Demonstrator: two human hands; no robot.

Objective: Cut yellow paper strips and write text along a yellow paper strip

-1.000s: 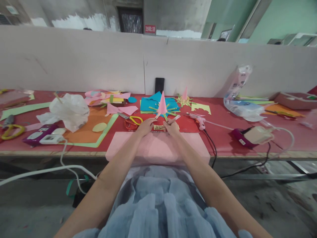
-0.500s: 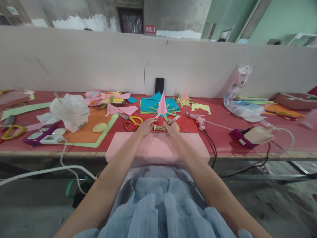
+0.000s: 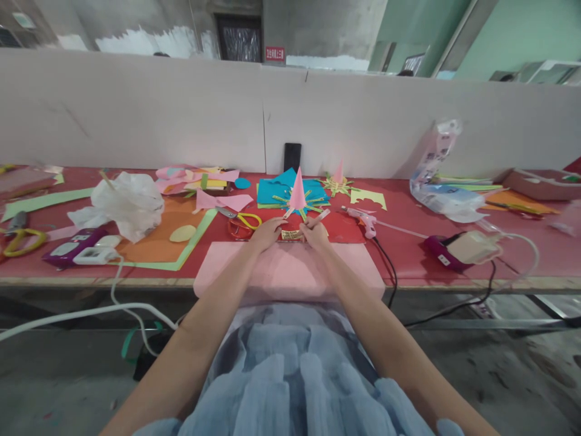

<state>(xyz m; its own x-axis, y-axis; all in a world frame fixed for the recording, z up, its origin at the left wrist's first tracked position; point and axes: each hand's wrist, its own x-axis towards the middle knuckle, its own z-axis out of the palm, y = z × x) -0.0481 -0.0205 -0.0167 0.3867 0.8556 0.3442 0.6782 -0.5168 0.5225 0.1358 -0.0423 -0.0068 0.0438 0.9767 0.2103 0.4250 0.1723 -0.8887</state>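
My right hand (image 3: 315, 232) is closed around a pale, pinkish pen (image 3: 320, 218), which slants up to the right. A short yellowish strip with dark marks (image 3: 291, 235) lies between my hands on red paper (image 3: 347, 227). My left hand (image 3: 269, 233) rests at the strip's left side, fingers stretched forward and lying flat; their tips are too small to make out clearly. Just beyond stands a pink paper cone (image 3: 298, 192) ringed by narrow yellow-green strips, in front of blue paper (image 3: 267, 192). A pink block (image 3: 290, 266) lies under my wrists.
Yellow-handled scissors (image 3: 249, 220) lie left of my left hand. A pink glue gun (image 3: 367, 224) with a black cord is to the right. A second cone (image 3: 339, 174) stands behind. Crumpled white plastic (image 3: 129, 203), power strips (image 3: 75, 248) and a plastic bag (image 3: 447, 194) flank the work area.
My right hand and the pen have shifted very slightly. Everything else looks the same.
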